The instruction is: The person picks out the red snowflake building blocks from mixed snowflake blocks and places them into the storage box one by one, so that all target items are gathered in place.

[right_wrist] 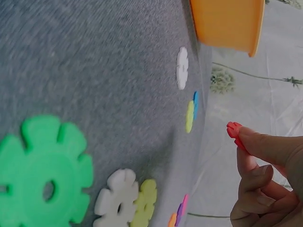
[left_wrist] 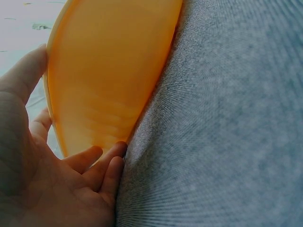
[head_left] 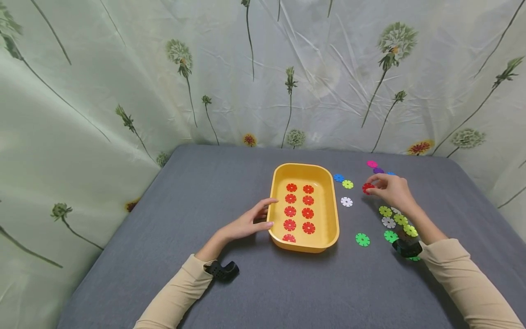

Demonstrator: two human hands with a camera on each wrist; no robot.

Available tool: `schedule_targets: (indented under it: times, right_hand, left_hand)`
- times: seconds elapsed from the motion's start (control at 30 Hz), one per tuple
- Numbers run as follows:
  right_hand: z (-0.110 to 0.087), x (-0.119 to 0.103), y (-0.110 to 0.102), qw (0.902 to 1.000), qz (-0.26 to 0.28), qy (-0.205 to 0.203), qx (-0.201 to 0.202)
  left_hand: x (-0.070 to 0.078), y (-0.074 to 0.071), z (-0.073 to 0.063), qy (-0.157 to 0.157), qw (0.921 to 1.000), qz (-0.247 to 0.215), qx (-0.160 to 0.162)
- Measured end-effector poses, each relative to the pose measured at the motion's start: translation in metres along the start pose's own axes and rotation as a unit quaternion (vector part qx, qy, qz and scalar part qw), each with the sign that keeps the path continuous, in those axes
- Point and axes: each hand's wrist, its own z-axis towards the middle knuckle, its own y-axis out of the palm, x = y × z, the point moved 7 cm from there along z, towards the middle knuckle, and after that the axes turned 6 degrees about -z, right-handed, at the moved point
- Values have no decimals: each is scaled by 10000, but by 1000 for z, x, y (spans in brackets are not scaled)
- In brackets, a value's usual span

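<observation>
My right hand (head_left: 395,191) pinches a red notched plastic disc (head_left: 367,188) between thumb and fingertips, above the table to the right of a yellow bin (head_left: 337,228). In the right wrist view this red disc (right_wrist: 234,132) shows nearly edge-on. The left hand (head_left: 248,222) holds the bin by its left side, with thumb and forefinger over the rim. Its other fingers (left_wrist: 113,177) lie against the outer wall in the left wrist view. On the bin's floor, red discs (head_left: 290,211) lie in two columns, the left one longer; the nearest disc is partly hidden by the front wall.
Right of the bin lie blue (head_left: 339,177), yellow (head_left: 347,184), white (head_left: 346,201) and green (head_left: 362,240) discs. More yellow, white and green discs sit under the right forearm. Pink (head_left: 371,164) and purple (head_left: 378,170) discs are farther back. A flowered curtain (head_left: 230,91) hangs behind the grey table (head_left: 222,183).
</observation>
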Motion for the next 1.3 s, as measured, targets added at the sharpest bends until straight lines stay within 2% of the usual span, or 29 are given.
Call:
schedule_targets:
  times: [0.3, 0.53, 0.67, 1.0, 1.3]
  right_hand:
    - [0, -9, -3, 9994, 124, -47, 306]
    - [-1, -19, -4, 9989, 405, -11, 241]
    - [-2, -27, -6, 9980, 543, -76, 300]
    - [-4, -52, -2, 9960, 805, -359, 174]
    - [-10, -70, -3, 9959, 750, -485, 136]
  left_hand:
    - [3, 0, 1, -116, 9999, -11, -73]
    - [30, 1, -8, -109, 9998, -19, -156]
    - [36, 2, -10, -65, 9999, -26, -143]
    - [33, 1, -9, -105, 9998, -53, -129]
    - [32, 2, -10, -197, 9997, -28, -125]
